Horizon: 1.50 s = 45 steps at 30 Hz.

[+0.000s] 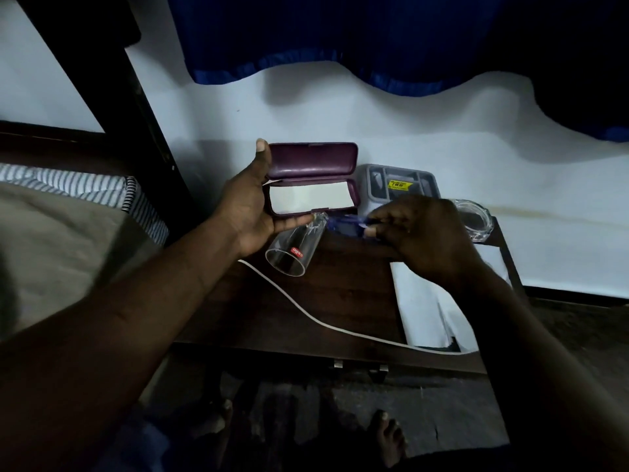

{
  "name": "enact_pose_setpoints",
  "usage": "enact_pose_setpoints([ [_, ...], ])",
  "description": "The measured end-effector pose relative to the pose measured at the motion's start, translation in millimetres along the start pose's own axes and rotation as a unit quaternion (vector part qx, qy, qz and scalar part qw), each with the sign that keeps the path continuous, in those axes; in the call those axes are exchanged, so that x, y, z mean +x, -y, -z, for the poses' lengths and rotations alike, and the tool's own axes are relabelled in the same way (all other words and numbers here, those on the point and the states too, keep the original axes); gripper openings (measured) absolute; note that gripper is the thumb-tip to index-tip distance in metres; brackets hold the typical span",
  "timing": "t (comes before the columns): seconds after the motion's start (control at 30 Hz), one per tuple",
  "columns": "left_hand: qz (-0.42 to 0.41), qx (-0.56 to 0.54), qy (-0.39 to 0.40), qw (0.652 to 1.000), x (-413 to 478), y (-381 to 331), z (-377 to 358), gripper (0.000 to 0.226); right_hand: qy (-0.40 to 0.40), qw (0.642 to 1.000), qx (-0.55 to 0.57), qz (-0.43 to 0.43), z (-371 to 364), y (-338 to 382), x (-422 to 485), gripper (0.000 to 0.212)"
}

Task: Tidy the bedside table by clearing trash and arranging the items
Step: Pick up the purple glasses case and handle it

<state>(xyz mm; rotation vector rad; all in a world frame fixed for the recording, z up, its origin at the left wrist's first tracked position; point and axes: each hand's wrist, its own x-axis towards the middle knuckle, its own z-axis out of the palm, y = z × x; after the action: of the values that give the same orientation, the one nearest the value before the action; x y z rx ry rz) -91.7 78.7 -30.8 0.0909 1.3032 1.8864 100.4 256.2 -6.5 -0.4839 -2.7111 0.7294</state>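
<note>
My left hand [250,212] holds a purple spectacle case [313,165] by its left end, above the dark wooden bedside table [340,294]. The case's lid is up and its pale lining shows. My right hand [422,233] pinches a blue object [343,223], apparently folded glasses, just right of the case's front edge. Below the case a clear drinking glass [292,252] with a red label lies on its side on the table.
A grey compartment tray [401,182] with a yellow sticker stands at the table's back. A glass ashtray [474,219] sits at the back right. White paper [425,308] covers the right side, and a white cable [306,311] crosses the table. A bed [68,233] is at left.
</note>
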Motion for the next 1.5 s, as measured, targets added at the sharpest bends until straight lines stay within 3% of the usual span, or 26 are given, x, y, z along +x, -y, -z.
enact_pose_setpoints([
  [0.13, 0.037, 0.029, 0.027, 0.999, -3, 8, -7, 0.07, -0.095, 0.991, -0.04, 0.09, -3, 10, 6, 0.02],
  [0.3, 0.077, 0.029, 0.066, 0.994, -11, 20, -20, 0.073, -0.136, 0.984, -0.059, 0.097, -13, 15, 9, 0.018],
  [0.63, 0.091, 0.031, 0.076, 0.993, -15, 20, -23, 0.07, -0.08, 0.991, -0.052, 0.089, -27, 17, 14, 0.022],
  [1.2, 0.09, 0.033, 0.069, 0.993, -18, 16, -25, 0.074, -0.07, 0.992, -0.062, 0.086, -33, 14, 14, 0.022],
  [1.5, 0.087, 0.04, 0.063, 0.993, -14, 13, -20, 0.075, -0.074, 0.996, 0.032, 0.046, -19, 7, 14, 0.024],
])
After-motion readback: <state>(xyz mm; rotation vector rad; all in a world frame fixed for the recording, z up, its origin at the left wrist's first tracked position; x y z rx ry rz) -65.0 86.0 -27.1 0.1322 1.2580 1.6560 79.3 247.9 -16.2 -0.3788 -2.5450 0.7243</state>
